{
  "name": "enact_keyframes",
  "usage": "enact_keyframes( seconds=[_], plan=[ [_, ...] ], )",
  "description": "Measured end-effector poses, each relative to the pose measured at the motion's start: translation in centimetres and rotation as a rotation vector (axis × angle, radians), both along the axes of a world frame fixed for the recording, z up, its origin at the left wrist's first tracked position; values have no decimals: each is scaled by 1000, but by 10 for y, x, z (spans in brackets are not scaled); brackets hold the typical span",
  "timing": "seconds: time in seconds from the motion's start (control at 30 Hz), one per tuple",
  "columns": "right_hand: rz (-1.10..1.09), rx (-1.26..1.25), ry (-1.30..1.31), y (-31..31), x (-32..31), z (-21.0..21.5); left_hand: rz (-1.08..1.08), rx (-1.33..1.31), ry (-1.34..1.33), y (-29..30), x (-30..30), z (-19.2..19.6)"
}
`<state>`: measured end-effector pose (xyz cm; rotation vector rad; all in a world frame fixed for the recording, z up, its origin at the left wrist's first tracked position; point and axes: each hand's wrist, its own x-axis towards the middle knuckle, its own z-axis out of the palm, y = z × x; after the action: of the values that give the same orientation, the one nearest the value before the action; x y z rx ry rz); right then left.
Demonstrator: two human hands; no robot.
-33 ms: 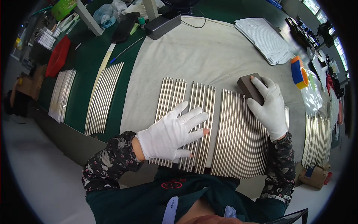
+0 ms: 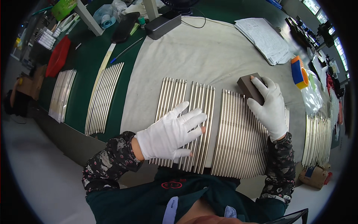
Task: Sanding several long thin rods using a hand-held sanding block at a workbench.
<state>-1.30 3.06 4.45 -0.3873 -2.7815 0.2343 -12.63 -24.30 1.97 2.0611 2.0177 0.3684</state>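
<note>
On the grey cloth [image 2: 209,48] covering the green bench [image 2: 87,65], three batches of thin metal rods lie side by side: left batch [image 2: 172,93], middle batch [image 2: 204,100], right batch [image 2: 238,138]. Left hand [image 2: 169,134], white-gloved, lies flat with fingers spread across the near ends of the left and middle batches, gripping nothing. Right hand [image 2: 270,106] clasps a dark sanding block [image 2: 249,86], pressed on the far end of the right batch.

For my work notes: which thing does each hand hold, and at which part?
The right hand grips a dark block by its near end. The left hand holds nothing; it lies flat on the metal rods.
</note>
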Motion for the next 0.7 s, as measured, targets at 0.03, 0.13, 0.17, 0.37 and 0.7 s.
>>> enact_keyframes(
  seconds=[0.03, 0.13, 0.17, 0.37, 0.7],
  plan=[
    [4, 14, 4, 0, -1, -1, -6, 4, -31, 0, -1, 1],
    [23, 9, -8, -5, -3, 1, -13, -30, -36, 7, 6, 8],
    [24, 12, -9, -7, -4, 2, -36, 49, -66, 9, 8, 2],
    [51, 32, -4, -17, -10, 2, -44, 31, -74, 0, 6, -5],
    [237, 89, 90, -62, -49, -16, -52, 66, -110, 1, 6, -8]
  ],
)
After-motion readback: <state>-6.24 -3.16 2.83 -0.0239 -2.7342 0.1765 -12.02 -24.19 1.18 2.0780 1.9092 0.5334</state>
